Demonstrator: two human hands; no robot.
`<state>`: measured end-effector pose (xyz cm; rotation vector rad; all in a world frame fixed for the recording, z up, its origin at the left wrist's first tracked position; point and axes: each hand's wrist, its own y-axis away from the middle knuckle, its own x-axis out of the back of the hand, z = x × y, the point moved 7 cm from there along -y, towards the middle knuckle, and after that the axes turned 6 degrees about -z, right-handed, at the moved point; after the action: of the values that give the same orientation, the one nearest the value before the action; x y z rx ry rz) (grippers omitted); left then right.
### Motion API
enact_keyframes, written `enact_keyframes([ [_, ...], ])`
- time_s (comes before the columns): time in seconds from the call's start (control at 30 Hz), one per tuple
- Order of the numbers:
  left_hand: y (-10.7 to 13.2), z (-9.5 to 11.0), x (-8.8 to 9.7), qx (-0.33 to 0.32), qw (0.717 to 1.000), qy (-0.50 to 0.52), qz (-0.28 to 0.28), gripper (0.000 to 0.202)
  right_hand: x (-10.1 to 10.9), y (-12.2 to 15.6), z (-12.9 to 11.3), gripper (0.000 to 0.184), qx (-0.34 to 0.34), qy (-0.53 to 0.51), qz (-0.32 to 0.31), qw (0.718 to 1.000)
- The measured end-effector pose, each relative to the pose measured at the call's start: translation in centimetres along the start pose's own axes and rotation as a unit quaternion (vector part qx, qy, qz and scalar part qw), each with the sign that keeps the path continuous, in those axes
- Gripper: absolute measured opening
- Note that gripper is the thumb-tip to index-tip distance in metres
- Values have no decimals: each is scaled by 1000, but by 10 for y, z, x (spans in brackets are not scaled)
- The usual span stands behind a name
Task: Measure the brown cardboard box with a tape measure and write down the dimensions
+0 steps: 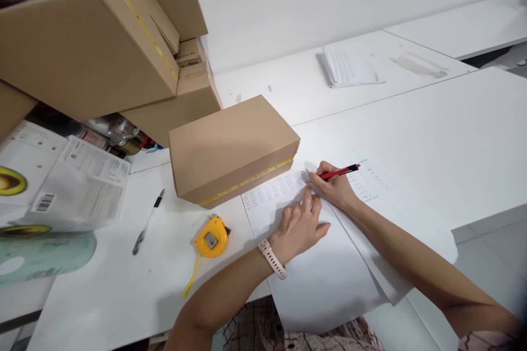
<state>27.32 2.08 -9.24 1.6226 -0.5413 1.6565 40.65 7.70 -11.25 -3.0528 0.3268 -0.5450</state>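
My right hand [335, 186] is closed round a red pen [340, 172], its tip down on a printed sheet of paper [321, 279] with rows of small figures. My left hand [300, 225], with a pale pink watch strap on the wrist, lies flat on the same sheet just left of the pen, fingers stretched out. A shut cardboard box [230, 148] bound with a yellow strap stands right behind the sheet. A yellow tape measure [211, 238] lies left of my left wrist, its tape partly pulled out.
A black pen [147, 222] lies on the white table [432, 131] further left. Bigger cardboard boxes [82, 49] are stacked at the back left, printed cartons [61, 181] beside them. A pile of papers [348, 68] rests at the far side.
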Motion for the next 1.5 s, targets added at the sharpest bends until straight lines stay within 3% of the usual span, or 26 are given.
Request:
enact_keyframes([
  [1.5, 2, 1, 1, -2, 1000, -22, 6, 63, 5, -1, -5, 28, 9, -16, 23, 1000],
])
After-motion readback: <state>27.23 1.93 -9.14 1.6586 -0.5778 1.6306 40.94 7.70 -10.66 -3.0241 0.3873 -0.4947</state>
